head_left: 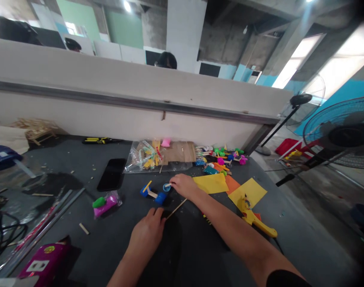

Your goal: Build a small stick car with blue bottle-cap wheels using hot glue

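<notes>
Thin stick (176, 209) is clamped in left fingers (159, 213), right fingers (175, 181) pinch pale stick (169, 184) at blue disc (165, 189), clear bag (132, 167) holds coloured pieces (152, 157).

The only camera, on the person's head, looks forward and down at the table (100, 249) from near. Its view passes the far edge, over the partition (125, 73).
</notes>
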Demonstrator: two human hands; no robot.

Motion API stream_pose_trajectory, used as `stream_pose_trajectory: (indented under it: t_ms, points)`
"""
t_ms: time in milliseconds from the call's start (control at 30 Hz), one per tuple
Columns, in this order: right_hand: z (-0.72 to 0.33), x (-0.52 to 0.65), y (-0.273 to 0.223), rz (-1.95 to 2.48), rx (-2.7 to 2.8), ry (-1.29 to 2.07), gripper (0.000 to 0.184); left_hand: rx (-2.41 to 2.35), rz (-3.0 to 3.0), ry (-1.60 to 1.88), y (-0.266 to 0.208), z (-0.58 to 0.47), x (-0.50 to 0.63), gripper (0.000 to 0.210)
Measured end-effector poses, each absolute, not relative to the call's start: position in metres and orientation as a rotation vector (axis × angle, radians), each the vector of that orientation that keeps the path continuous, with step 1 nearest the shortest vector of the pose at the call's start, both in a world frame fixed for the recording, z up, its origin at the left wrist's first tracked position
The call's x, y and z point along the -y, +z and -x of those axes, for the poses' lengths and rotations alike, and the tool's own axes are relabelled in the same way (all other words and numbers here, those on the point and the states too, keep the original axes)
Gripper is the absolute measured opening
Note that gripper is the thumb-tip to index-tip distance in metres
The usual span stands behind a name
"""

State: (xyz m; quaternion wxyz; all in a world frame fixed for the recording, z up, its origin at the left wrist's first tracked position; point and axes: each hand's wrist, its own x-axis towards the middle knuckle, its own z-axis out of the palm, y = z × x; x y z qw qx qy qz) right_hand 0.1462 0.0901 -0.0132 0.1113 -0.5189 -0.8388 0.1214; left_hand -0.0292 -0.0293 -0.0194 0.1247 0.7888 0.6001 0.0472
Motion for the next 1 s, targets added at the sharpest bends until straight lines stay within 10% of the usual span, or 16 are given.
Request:
stream_pose_trajectory:
  t_ms: [467, 1000]
  points:
    - [-0.181, 0.019, 0.081, 1.168, 1.955, 0.412, 0.010, -1.424, -1.949, 1.178, 0.046, 0.018, 0.023, 0.024]
    - [-0.192, 0.031, 0.072, 1.253, 1.837, 0.561, 0.010, -1.253, -2.322, 1.356, 0.051, -0.007, 0.020, 0.012]
